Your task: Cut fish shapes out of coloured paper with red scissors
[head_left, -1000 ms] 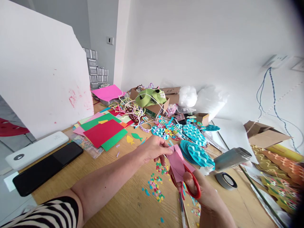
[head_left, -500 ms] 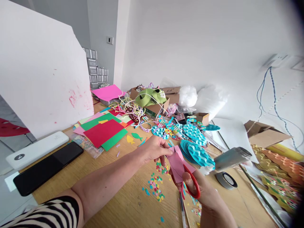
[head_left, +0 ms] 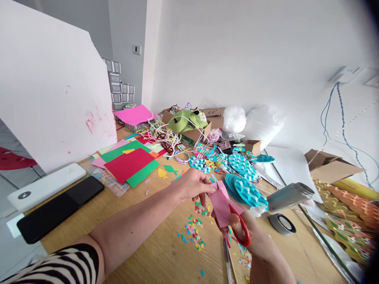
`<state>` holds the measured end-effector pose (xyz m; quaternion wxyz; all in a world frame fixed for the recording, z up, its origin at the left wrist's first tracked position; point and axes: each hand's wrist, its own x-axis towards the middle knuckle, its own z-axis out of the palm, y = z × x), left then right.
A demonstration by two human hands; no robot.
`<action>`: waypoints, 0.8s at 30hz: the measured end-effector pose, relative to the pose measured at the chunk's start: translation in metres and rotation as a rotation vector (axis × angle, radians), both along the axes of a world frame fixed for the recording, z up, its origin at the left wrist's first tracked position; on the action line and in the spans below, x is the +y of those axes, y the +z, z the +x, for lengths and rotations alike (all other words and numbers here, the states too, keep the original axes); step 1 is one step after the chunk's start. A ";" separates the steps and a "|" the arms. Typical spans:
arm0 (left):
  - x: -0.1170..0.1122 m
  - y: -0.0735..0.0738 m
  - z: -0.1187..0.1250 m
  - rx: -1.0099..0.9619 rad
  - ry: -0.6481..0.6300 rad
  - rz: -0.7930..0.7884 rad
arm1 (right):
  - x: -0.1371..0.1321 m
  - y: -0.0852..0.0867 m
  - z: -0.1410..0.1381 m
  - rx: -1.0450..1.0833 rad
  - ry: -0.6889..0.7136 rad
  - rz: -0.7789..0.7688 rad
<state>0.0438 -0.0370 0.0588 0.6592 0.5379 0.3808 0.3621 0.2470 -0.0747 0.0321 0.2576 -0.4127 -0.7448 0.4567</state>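
My left hand [head_left: 197, 185] pinches the upper left edge of a pink piece of paper [head_left: 220, 203]. Lower right, my right hand [head_left: 247, 232] is closed around red-handled scissors [head_left: 245, 230], its thumb in one handle loop. The blades lie at the paper, partly hidden by it, and a dark tip shows near the left fingertips. Below the hands, small coloured paper dots [head_left: 194, 234] are scattered over the wooden table [head_left: 142, 240]. Wavy blue paper discs [head_left: 245, 189] are stacked just right of the pink paper.
Sheets of coloured paper [head_left: 130, 165], a black phone [head_left: 60, 209] and a white power bank [head_left: 47, 185] lie at left. A steel flask [head_left: 290, 197] rests by its dark lid [head_left: 282, 224] at right. Boxes, pipe cleaners [head_left: 162, 134] and white stuffing [head_left: 233, 119] crowd the back.
Both hands stay in nearly the same place. The scissor handles and my right hand have shifted very slightly against the paper.
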 end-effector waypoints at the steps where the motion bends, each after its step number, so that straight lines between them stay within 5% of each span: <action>1: 0.000 0.000 0.000 0.000 -0.001 -0.001 | 0.000 0.000 0.000 -0.005 0.001 0.012; 10: 0.000 0.002 -0.001 0.030 -0.009 -0.009 | 0.000 0.011 -0.007 -0.068 0.000 0.095; 24: 0.000 -0.001 0.000 -0.022 -0.006 -0.023 | -0.001 0.003 -0.006 -0.008 -0.083 0.075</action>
